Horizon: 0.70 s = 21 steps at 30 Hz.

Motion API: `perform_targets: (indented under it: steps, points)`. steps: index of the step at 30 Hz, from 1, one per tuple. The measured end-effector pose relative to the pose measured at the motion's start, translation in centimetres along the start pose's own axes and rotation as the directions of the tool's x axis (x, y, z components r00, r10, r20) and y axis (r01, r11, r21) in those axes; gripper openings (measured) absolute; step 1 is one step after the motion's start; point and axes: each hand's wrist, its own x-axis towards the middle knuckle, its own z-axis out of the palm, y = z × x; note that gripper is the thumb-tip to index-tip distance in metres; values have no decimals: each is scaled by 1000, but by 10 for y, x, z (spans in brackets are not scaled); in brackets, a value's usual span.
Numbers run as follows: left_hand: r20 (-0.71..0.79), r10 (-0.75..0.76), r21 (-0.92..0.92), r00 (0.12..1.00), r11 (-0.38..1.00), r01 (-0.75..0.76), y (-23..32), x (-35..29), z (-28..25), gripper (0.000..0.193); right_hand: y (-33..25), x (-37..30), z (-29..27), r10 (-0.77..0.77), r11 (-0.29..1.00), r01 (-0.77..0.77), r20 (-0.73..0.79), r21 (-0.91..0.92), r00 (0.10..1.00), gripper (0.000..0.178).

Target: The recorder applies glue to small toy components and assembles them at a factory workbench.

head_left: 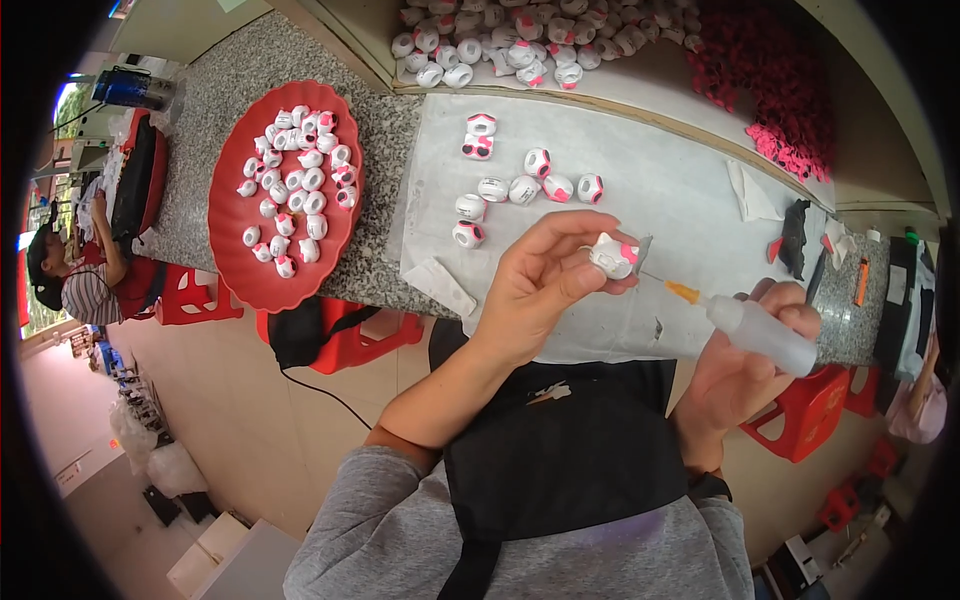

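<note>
My left hand [540, 285] is closed on a small white cat-head figurine [612, 258] with a pink bow, pinched between thumb and fingers above the papered worktop. My right hand [735, 375] grips a translucent squeeze bottle [762, 334], tilted so that its orange needle hub [683, 291] faces the figurine. The thin needle reaches toward the figurine's bow side; whether it touches is too fine to tell. Several more white heads [524, 189], some with pink and black parts, lie on the white paper sheet [610, 150] beyond my left hand.
At left stands a scalloped red plate [225, 235] of white heads. A shelf behind holds piled white heads [530, 55] and pink pieces [785, 150]. Black scraps [795, 240] and an orange tool [861, 282] lie right. Red stools [800, 415] stand below; another person [90, 270] sits far left.
</note>
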Motion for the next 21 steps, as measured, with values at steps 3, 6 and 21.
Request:
perform_targets:
  steps: [3, 6, 21]
  points:
    - [-42, 23, -30, 999, 999, -24, 0, -3, -2, 27, -4, -6, 2, -108, 982, 117, 68, -149, 992, 39]
    - [-56, 113, 24, 992, 993, -112, -2, -2, 2, 25, -4, -8, 1, -287, 871, 359, 246, -336, 926, 41]
    - [-63, 76, 61, 995, 996, -72, 2, -4, 2, 36, -8, -8, 1, -218, 913, 334, 408, -237, 887, 46]
